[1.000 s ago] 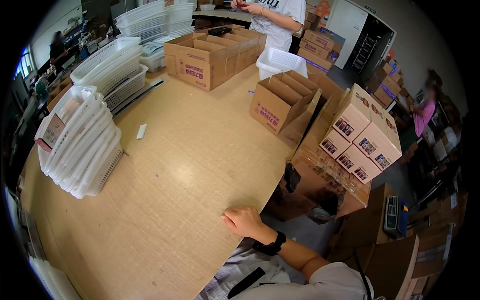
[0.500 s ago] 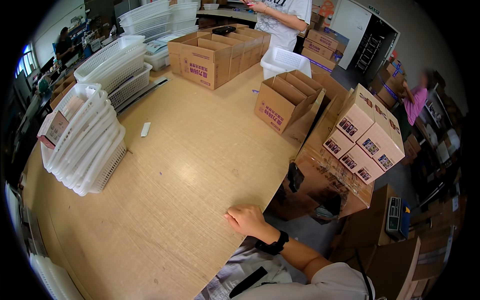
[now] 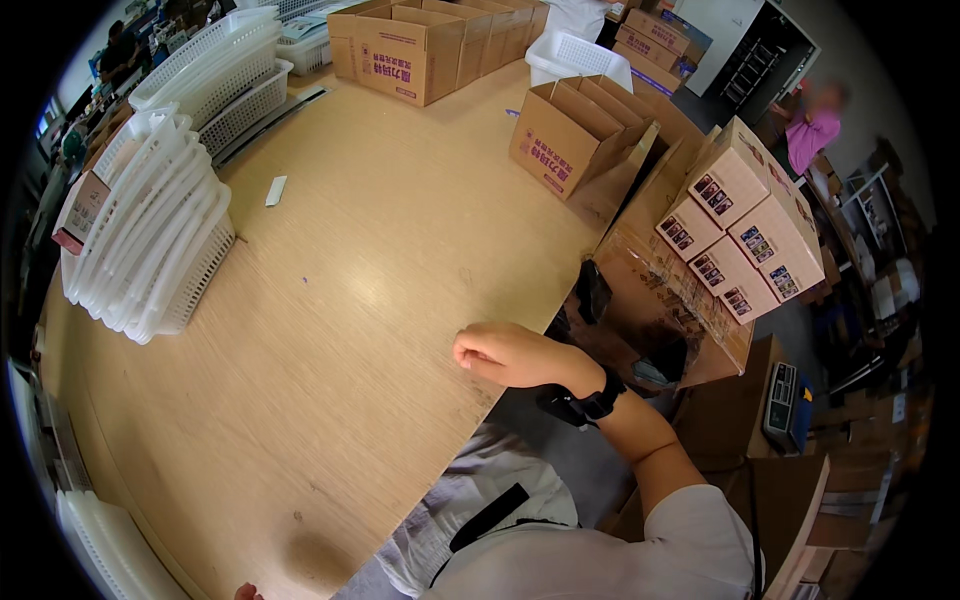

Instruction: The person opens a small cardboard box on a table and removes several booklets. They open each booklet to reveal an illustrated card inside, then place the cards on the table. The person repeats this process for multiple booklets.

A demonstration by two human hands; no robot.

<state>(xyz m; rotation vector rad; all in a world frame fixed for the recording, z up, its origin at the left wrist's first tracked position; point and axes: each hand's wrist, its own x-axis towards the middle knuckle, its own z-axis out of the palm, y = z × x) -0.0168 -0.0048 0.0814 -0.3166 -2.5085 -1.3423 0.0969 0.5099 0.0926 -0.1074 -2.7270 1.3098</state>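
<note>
Table [image 3: 340,350], left fingers [image 3: 246,593] barely visible

Tabletop [image 3: 330,340]: light tan, wood grain
Plastic baskets [image 3: 150,230]: white, lattice pattern
Divided carton [image 3: 550,145]: brown, purple print
Stacked boxes [image 3: 745,215]: pale pink, multicoloured panels
Wristwatch [image 3: 603,398]: black
Shirt [image 3: 600,560]: white

1. A pale wood-grain worktop [image 3: 350,420] with small dark marks spans the view.
2. At its left stands a tilted stack of white perforated plastic baskets [image 3: 165,235].
3. Near them lies a small white rectangular slip [image 3: 276,190].
4. Beyond, open brown cardboard cartons [image 3: 395,60] stand in a row.
</note>
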